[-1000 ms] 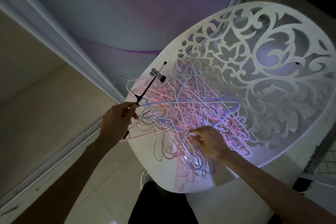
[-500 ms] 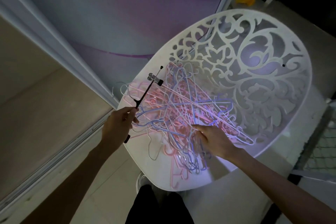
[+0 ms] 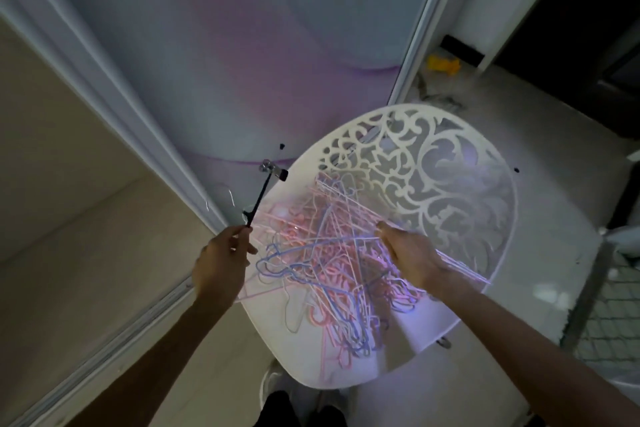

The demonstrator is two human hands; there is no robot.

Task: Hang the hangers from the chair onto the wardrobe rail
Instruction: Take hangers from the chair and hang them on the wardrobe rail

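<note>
Both hands are busy: my left hand (image 3: 221,258) is closed round the lower end of a black clip hanger (image 3: 258,199), and my right hand (image 3: 412,253) is closed on pale strands in the tangle of hangers (image 3: 329,267) heaped on the white chair (image 3: 450,204). Pulling now could drag several snagged hangers off the seat edge, since hooks and bars interlock. The black hanger's long axis runs up and slightly right, its metal clip end pointing towards the wardrobe door (image 3: 242,45); its hook, I think, is the faint wire to its left.
</note>
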